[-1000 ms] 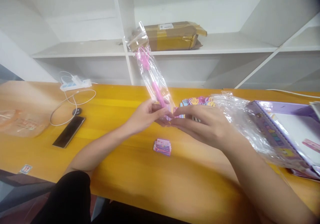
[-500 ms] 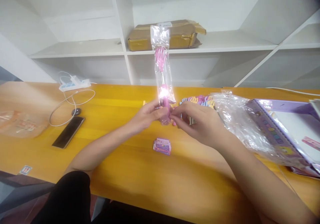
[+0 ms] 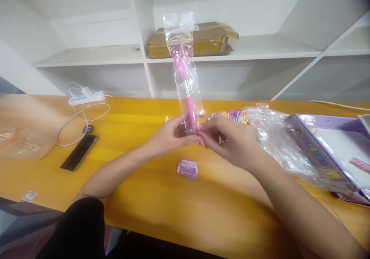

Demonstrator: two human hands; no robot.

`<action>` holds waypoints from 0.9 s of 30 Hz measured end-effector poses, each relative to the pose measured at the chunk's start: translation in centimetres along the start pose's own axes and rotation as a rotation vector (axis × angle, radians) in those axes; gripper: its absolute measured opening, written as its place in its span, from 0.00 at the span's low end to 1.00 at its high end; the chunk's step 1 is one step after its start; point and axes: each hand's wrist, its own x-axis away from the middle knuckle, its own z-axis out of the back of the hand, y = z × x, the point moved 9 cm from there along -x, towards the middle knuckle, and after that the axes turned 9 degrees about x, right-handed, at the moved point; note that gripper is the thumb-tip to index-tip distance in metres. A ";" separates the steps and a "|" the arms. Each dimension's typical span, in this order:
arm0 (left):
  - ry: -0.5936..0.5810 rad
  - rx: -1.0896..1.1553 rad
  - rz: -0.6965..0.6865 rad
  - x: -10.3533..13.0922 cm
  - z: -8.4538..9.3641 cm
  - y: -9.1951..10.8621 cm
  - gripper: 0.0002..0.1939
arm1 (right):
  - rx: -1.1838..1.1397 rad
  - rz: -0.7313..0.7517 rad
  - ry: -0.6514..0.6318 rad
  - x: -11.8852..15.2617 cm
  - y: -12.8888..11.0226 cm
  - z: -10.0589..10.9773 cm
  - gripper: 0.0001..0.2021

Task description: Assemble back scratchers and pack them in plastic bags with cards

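A pink stick (image 3: pixel 190 108), pen-like with a shaped pink head (image 3: pixel 182 62), stands nearly upright inside a clear plastic bag (image 3: pixel 179 27); its exact kind is unclear. My left hand (image 3: pixel 170 135) is closed around the lower end, thumb beneath and fingers behind. At that same bottom end, my right hand (image 3: pixel 231 141) pinches with thumb and index finger; the bag's lower edge seems to be between them. Small pink bits show by the right fingertips, too small to name. A little stack of purple printed cards (image 3: pixel 187 169) lies on the table below the hands.
Behind my right hand lies a row of colourful curved pieces (image 3: pixel 231 114). Clear plastic bags (image 3: pixel 274 135) are heaped beside a purple open box (image 3: pixel 315 147). To the left are a phone (image 3: pixel 79 153), cable, power strip (image 3: pixel 86 97) and orange bag (image 3: pixel 26 145). A carton (image 3: pixel 214 39) sits on the shelf.
The bagged pink stick has tilted, its top moving left and up. A bright glow on its middle is gone. My left thumb has shifted down toward the right fingertips.
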 end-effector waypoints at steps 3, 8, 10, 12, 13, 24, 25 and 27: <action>0.017 -0.014 -0.001 0.0 0.0 0.2 0.29 | 0.006 0.000 0.002 0.0 0.0 0.0 0.03; 0.006 -0.042 -0.018 -0.2 0.2 0.2 0.28 | 0.014 -0.028 -0.013 0.1 0.5 -0.2 0.03; 0.007 -0.052 -0.030 -0.2 0.3 0.2 0.27 | -0.006 -0.099 -0.017 0.2 1.4 -0.3 0.08; 0.017 -0.062 -0.038 -0.1 0.4 0.3 0.28 | -0.078 -0.191 -0.035 0.2 2.3 -0.6 0.16; 0.027 -0.063 -0.038 -0.1 0.5 0.3 0.28 | -0.135 -0.233 -0.054 0.2 2.6 -0.8 0.18; 0.041 -0.043 -0.068 0.1 0.4 0.4 0.23 | -0.616 -0.473 -0.269 0.3 2.9 -3.5 0.16; 0.044 -0.046 -0.070 0.1 0.5 0.3 0.23 | -0.632 -0.473 -0.272 0.3 2.7 -3.5 0.16; 0.048 -0.060 -0.084 0.1 0.5 0.3 0.24 | -0.674 -0.474 -0.263 0.3 2.4 -3.5 0.16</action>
